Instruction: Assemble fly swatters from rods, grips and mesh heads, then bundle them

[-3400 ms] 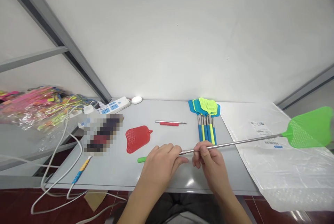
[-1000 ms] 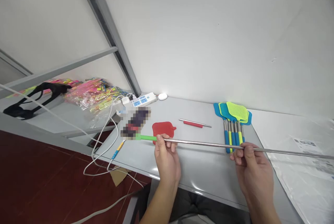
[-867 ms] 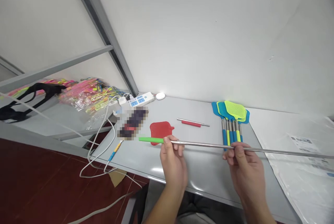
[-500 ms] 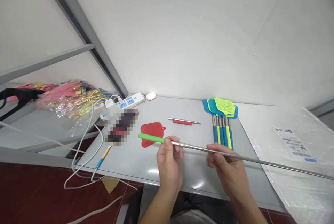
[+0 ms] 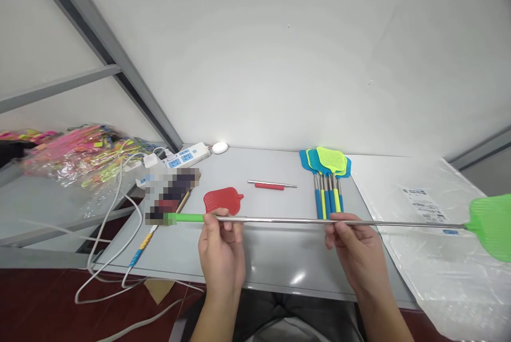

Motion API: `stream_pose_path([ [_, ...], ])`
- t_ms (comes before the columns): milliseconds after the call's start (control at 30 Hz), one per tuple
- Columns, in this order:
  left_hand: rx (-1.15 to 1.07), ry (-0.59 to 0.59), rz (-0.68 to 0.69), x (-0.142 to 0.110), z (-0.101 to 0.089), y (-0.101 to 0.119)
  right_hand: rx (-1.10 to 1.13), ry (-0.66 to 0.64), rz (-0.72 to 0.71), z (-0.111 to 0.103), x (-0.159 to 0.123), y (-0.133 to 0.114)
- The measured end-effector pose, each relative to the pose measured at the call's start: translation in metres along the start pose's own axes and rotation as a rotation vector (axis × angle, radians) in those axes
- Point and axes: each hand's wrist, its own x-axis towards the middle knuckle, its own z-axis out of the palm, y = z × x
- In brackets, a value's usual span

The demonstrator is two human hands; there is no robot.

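Note:
Across the front of the table, nearly level, I hold an extended telescopic fly swatter [image 5: 275, 220] with a green handle, a metal rod and a green mesh head at the far right. My left hand [image 5: 221, 251] is closed round the rod beside the handle. Further right, my right hand [image 5: 357, 251] pinches the rod midway along. Behind my left hand lies a loose red swatter head [image 5: 223, 199]. A metal rod with a red handle [image 5: 271, 186] lies further back. Blue and yellow-green fly swatters [image 5: 329, 182] lie together behind my right hand.
White plastic packaging [image 5: 403, 203] with a label covers the table's right side. At the left are a power strip [image 5: 189, 157], white cables [image 5: 120, 188], a blurred-out object [image 5: 171, 195] and a small white round device [image 5: 220, 148]. Bagged colourful items [image 5: 88, 150] sit beyond the metal frame.
The swatter has moved left and turned more level, bringing its green head into view. My left hand has gone left with it, and my hands are further apart. The view has shifted slightly.

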Motion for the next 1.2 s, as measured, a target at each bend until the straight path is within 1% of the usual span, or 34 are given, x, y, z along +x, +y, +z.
stream_pose_path([
  [167,-0.017,0.055,0.031,0.013,-0.009,0.007,0.056,0.162,-0.052,-0.029,0.013,-0.014],
  [233,-0.023,0.073,0.047,0.018,-0.012,0.009,0.073,0.180,-0.046,-0.038,0.015,-0.017],
  [300,-0.037,0.081,0.049,0.022,-0.013,0.010,0.067,0.183,-0.034,-0.041,0.016,-0.018],
  [433,-0.077,0.106,0.037,0.025,-0.011,0.008,0.009,0.176,-0.039,-0.031,0.013,-0.013],
  [533,-0.068,0.114,0.032,0.023,-0.011,0.007,-0.015,0.152,-0.046,-0.023,0.012,-0.008],
  [700,-0.058,0.088,0.022,0.018,-0.010,0.004,-0.036,0.111,-0.060,-0.029,0.013,-0.010],
  [800,-0.057,0.039,-0.017,0.005,-0.001,-0.005,-0.078,0.089,-0.082,-0.029,0.012,-0.008],
  [900,-0.031,-0.086,-0.140,-0.017,0.016,-0.022,-0.124,0.001,-0.061,-0.016,0.007,-0.001],
  [967,-0.026,-0.145,-0.201,-0.030,0.026,-0.032,-0.111,-0.015,-0.063,-0.006,0.003,0.004],
  [1067,-0.005,-0.176,-0.220,-0.039,0.034,-0.039,-0.093,0.011,-0.075,0.002,0.002,0.005],
  [1200,0.048,-0.175,-0.232,-0.038,0.032,-0.038,-0.103,-0.007,-0.042,-0.004,0.004,0.001],
])
